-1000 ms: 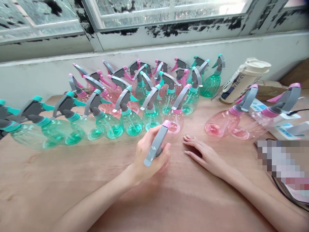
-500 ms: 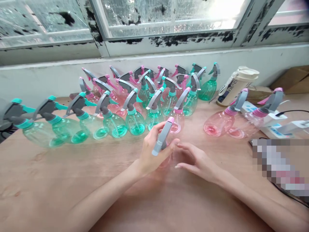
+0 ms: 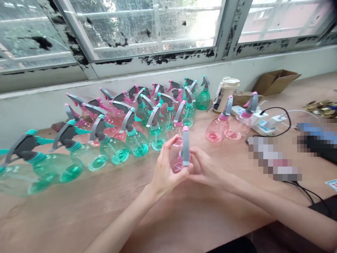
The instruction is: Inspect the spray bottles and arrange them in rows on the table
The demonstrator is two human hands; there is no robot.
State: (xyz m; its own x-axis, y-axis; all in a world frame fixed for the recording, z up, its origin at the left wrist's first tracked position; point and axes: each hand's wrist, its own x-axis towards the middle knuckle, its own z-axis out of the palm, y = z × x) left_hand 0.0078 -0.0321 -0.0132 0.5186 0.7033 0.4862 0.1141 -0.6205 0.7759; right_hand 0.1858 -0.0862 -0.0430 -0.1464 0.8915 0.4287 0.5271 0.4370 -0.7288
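A pink spray bottle [image 3: 185, 147] with a grey and pink trigger head stands upright between my hands. My left hand [image 3: 165, 170] is closed around its left side, thumb at the front below the head. My right hand [image 3: 206, 167] grips it from the right, fingertips against the neck and body; part of that contact is hidden. Just behind is another pink spray bottle [image 3: 179, 121]. Green spray bottles, among them one with a turquoise collar [image 3: 138, 144], line up to the left. Two pink spray bottles, the nearer one [image 3: 217, 128] included, stand to the right.
More pink and green bottles crowd along the wall. A cream tumbler [image 3: 226, 95], a white power strip [image 3: 263, 128] with cables and an open cardboard box [image 3: 275, 81] are at the back right. Blurred-out items lie on the wooden table [image 3: 158, 218] at right.
My right hand has closed in from the right onto the pink spray bottle, which is now more upright. The view has turned to the right, showing more of the table there.
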